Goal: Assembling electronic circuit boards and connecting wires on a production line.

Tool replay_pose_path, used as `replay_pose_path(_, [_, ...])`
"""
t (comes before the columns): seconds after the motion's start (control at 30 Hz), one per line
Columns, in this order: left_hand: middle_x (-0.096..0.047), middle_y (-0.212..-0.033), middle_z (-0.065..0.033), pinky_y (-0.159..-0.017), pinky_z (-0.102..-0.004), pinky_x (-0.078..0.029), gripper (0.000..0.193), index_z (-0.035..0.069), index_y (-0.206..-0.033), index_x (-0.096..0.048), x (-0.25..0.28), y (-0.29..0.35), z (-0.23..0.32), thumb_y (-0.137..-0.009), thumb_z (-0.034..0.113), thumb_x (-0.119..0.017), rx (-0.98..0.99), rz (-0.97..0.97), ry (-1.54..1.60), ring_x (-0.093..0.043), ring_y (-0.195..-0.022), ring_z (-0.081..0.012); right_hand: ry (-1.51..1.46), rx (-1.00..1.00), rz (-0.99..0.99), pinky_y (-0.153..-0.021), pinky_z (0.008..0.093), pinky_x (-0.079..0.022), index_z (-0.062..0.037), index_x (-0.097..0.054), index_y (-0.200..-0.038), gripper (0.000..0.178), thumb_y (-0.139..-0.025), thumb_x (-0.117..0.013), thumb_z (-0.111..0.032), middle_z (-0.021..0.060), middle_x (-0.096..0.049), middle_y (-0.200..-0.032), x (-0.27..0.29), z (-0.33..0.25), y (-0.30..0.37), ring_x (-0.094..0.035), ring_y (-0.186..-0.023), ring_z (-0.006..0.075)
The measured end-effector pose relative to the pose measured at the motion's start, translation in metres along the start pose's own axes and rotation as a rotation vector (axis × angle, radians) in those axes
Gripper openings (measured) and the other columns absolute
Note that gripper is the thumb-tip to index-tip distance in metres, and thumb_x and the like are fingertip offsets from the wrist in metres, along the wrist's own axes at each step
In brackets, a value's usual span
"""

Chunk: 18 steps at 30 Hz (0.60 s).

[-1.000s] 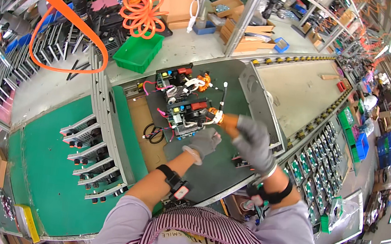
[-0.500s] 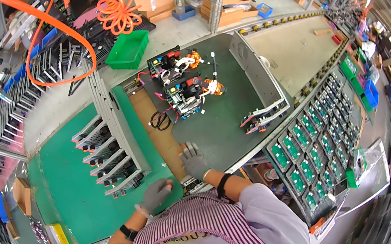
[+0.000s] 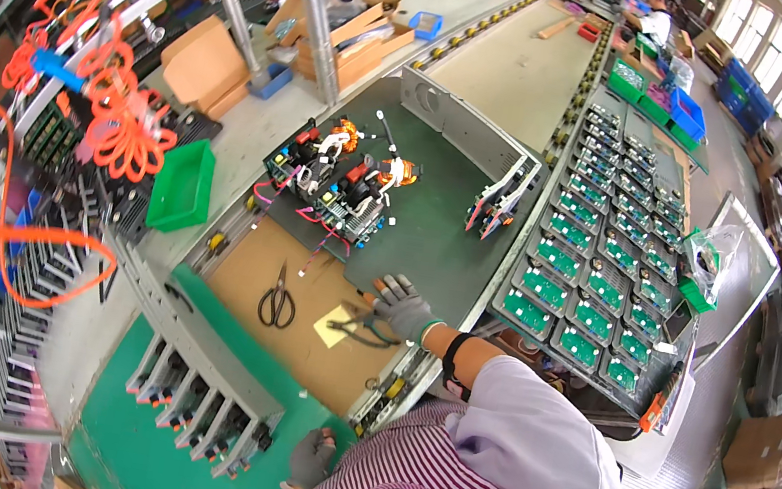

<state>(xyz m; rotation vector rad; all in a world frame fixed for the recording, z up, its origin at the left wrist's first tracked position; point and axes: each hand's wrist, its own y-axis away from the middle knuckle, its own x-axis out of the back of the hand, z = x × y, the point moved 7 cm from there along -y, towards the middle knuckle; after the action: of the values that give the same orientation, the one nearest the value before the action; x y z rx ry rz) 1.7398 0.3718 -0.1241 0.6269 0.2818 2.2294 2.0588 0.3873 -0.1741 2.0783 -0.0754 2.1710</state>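
My right hand, in a grey glove with bare fingertips, lies with fingers stretched out at the near edge of a dark green board. On that board sit an open electronic assembly with copper coils and white wires, and an upright grey metal panel. Beside the right hand, pliers lie partly over a yellow paper note; black-handled scissors are to their left. My gloved left hand is curled closed over the green mat; its inner side is hidden.
A grey metal frame with several fins stands on the mat. Rows of green circuit boards in trays fill a rack at right. A green bin and coiled orange hoses are at left. Another person works far back.
The dark board with the assembly has shifted away along the line, uncovering the scissors, pliers and note. My right hand has stayed at its edge. The view has turned.
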Motion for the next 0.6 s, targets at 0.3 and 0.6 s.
replay_pose_path(0.3, [-0.062,-0.085,-0.0125,-0.065,-0.0289,-0.046,0.032,-0.002,-0.104,-0.055,-0.033,-0.042,-0.012,-0.078,0.018,-0.056,0.148,-0.041,-0.039,-0.061,-0.073,-0.0212,0.134,-0.451,-0.33,-0.103,0.0511,-0.013,-0.025,-0.036,-0.13,0.046,-0.085,-0.041,-0.027,0.0055,-0.023,-0.142,-0.008,0.261,-0.027,-0.02,-0.131,0.0258])
replay_pose_path(0.6, [-0.062,-0.086,-0.0128,-0.066,-0.0292,-0.046,0.032,-0.001,-0.103,-0.055,-0.054,-0.06,0.039,-0.078,0.018,-0.056,0.14,-0.206,-0.26,-0.061,-0.074,-0.0219,-0.227,-0.438,0.124,-0.07,0.0387,-0.049,-0.0148,-0.067,-0.093,0.023,-0.076,-0.055,-0.024,0.009,-0.064,-0.096,0.159,0.312,-0.174,-0.062,-0.085,0.0262])
